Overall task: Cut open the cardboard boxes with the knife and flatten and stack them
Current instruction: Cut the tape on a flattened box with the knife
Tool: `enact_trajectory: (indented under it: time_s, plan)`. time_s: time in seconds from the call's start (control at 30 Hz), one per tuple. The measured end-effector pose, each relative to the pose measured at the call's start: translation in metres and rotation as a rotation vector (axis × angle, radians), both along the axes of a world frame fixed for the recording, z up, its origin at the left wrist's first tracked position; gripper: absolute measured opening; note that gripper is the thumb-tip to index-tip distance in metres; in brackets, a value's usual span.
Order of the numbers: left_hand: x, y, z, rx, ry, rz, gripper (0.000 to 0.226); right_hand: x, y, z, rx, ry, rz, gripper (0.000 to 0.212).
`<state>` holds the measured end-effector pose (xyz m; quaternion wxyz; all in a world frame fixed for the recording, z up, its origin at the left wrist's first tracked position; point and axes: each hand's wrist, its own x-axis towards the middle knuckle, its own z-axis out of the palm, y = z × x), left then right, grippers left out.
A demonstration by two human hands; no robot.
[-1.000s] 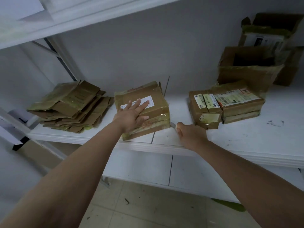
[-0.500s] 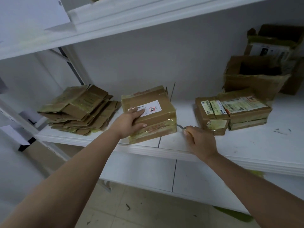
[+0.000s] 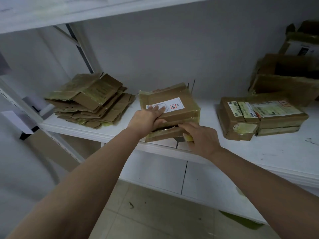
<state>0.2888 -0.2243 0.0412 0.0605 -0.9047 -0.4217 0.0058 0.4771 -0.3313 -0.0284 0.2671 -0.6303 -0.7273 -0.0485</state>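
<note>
Brown cardboard box point(image 3: 174, 107), white label point(image 3: 165, 105) (red square mark, black barcode), yellowish tape, white shelf point(image 3: 259, 152), beige floor tiles point(image 3: 155, 213)

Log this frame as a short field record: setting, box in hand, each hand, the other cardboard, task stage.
setting: white shelf
box in hand: taped box with a white label, front seam gaping
left hand: grips the box's top front edge
right hand: fingers at the gaping seam; something yellow under it, knife not clearly seen
flattened stack: left of the box
sealed boxes: on the right
opened boxes: far right
stage: box not yet flattened
</note>
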Motion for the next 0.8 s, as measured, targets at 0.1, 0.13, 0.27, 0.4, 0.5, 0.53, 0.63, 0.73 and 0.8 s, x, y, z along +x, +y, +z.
enact_trajectory:
  time_s: [0.1,0.13,0.27,0.4,0.5,0.53,0.63,0.73,0.8]
  plan:
    - [-0.001,0.001,-0.001,-0.003,-0.017,-0.005,0.057,-0.006,0.004,0.004,-0.162,-0.089,-0.022,0.048]
    - [-0.002,0.001,-0.001,-0.006,-0.016,-0.006,0.058,-0.007,0.004,0.004,-0.178,-0.113,-0.011,0.046]
    - [-0.001,0.002,-0.002,-0.011,-0.023,-0.015,0.06,-0.007,-0.005,-0.007,-0.204,-0.129,0.032,0.038]
    - [0.001,0.004,-0.002,-0.004,0.007,-0.031,0.063,-0.006,-0.014,-0.014,-0.249,-0.102,0.081,0.036]
    - [-0.002,0.006,0.002,-0.027,0.015,-0.022,0.065,-0.007,-0.013,-0.014,-0.288,-0.172,0.121,0.036]
    - [-0.003,0.006,0.003,-0.048,0.0,-0.018,0.065,-0.007,-0.014,-0.016,-0.303,-0.19,0.132,0.038]
    - [-0.008,0.004,0.004,-0.113,-0.056,-0.028,0.069,-0.005,-0.017,-0.016,-0.341,-0.196,0.141,0.043]
    - [-0.011,-0.003,-0.002,-0.18,-0.118,-0.011,0.088,-0.006,-0.017,-0.007,-0.383,-0.255,0.126,0.044]
    - [-0.013,-0.008,-0.008,-0.139,-0.157,0.041,0.1,-0.006,-0.017,-0.002,-0.375,-0.258,0.098,0.041]
